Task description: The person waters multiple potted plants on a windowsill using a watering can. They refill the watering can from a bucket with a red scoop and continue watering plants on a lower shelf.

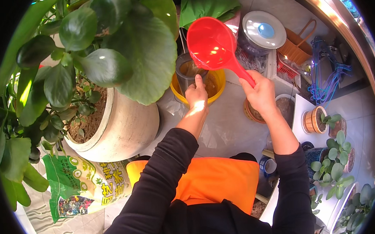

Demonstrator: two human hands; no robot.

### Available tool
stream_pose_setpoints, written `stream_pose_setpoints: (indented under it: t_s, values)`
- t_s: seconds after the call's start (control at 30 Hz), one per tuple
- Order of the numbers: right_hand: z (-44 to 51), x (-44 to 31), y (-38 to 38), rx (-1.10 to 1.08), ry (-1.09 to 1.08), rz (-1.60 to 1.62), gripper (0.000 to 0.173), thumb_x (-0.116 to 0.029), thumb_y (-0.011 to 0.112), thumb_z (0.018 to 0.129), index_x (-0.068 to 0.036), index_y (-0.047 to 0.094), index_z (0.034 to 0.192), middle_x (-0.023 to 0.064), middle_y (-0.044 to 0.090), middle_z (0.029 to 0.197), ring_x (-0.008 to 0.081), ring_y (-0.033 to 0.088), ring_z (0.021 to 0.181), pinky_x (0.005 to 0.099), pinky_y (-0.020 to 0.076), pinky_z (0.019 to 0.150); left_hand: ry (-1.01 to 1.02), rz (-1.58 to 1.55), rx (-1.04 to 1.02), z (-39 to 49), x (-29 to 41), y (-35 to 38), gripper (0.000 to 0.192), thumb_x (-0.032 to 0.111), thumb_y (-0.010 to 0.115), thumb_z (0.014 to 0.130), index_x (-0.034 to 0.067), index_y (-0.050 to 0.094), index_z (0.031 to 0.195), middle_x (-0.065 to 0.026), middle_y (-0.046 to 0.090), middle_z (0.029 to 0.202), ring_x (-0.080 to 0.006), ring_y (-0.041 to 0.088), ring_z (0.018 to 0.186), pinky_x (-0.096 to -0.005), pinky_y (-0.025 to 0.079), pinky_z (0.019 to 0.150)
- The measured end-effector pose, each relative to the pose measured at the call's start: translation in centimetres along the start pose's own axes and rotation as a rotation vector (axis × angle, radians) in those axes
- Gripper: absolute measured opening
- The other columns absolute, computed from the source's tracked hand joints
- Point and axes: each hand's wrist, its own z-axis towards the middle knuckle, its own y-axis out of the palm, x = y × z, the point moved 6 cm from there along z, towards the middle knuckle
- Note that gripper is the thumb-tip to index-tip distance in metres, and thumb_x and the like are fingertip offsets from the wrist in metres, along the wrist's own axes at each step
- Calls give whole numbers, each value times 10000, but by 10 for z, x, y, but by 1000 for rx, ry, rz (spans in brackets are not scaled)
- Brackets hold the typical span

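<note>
My right hand (260, 92) grips the handle of a red plastic water dipper (211, 44), which is tilted to the left. From the dipper's lower rim, what looks like water runs into a dark-rimmed cylindrical container (183, 80). My left hand (196, 92) holds this container near its rim, thumb upward and the other fingers mostly hidden. Directly below is a yellow basin (220, 88) with brownish contents, standing on the tiled floor.
A large pale planter (134, 129) with a broad-leaved plant (142, 52) crowds the left. Below it lies a printed potting-soil bag (86, 184). To the right are a lidded container (264, 30), a wicker basket (297, 49), blue-purple hangers (326, 71) and a small potted succulent (315, 120).
</note>
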Motion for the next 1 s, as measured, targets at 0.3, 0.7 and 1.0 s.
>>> stream_pose_setpoints:
  t_s: [0.3,0.7,1.0]
  values:
    - [-5,-23,4,74,-371,-238,196,-164,661,736,-67,619,900,111,620,702,293,608,610,383,467,540,31,85,-57,7,-6,1,519,558,497,847,43,522,793,-23,469,682,-150,439,576,-340,365,506]
    - [-34,-5,3,237,-449,-334,219,-153,665,729,-78,605,925,63,576,677,256,573,591,350,453,551,61,119,-37,7,2,-12,514,565,491,846,56,521,782,-18,466,689,-157,444,590,-357,402,518]
    - [-33,61,75,-169,42,-448,112,-88,601,686,-69,604,796,141,633,719,322,624,657,405,483,572,-8,107,-37,3,33,-46,461,512,472,878,57,502,811,12,392,648,-117,393,581,-412,477,579]
